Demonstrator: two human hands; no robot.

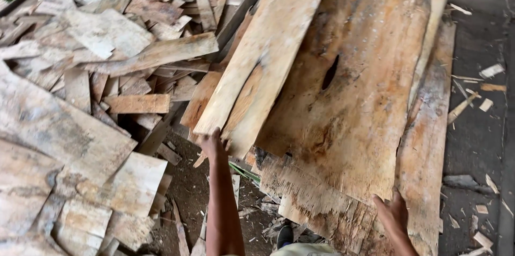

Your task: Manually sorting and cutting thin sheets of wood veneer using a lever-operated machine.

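Wood veneer sheets stacked, both hands at near edges.
Left hand (212, 146) gripping pale narrow sheet (268, 47) end; right hand (393, 214) on wide brown sheet (348, 100) edge, fingers partly hidden, grip unclear; scrap pile (96, 47) cropped left.

- Left hand (213, 146) — bare, no glove, ring or wristband visible; the fingers are largely hidden from this angle.
- Left forearm — uncovered along its whole visible length, with no sleeve reaching the wrist or the lower arm.
- Right hand (393, 214) — bare as well, no glove; knuckles and the back of the hand show, and the wrist carries no watch or band.
- Right forearm — only a short bare stretch shows before the frame's bottom edge.
- Clothing — a pale, khaki-toned strip of fabric at the bottom edge.
- Footwear — a dark shoe tip just above that fabric; its details are too small to tell.
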